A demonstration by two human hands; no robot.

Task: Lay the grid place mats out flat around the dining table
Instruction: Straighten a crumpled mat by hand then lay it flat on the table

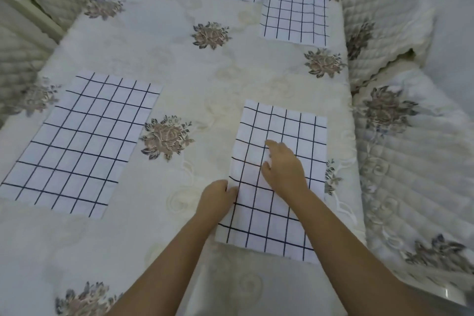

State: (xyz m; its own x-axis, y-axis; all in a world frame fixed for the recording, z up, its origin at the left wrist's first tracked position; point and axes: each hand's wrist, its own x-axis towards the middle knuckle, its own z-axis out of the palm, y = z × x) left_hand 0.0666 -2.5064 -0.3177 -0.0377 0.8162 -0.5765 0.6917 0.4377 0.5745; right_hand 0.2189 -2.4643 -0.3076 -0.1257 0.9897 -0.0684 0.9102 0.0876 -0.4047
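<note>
One head view: the nearest grid place mat point(259, 218) lies under the right hand point(284, 169), whose relaxed fingers press it flat. The left hand point(218, 194) touches the mat's edge beside that palm; whether it pinches, I cannot tell. Likely light, limp cloth: take it by the corners.

We see the left forearm point(164, 264) and right forearm point(359, 246) bare to the frame's edge; left grip point(218, 196) and right grip point(284, 169) are bare hands.

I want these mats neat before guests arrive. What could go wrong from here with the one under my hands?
The right hand pressing on the near right mat could bunch it against the left hand pinching its edge. That mat lies close to the table edge; a push rightward may leave it overhanging.
</note>
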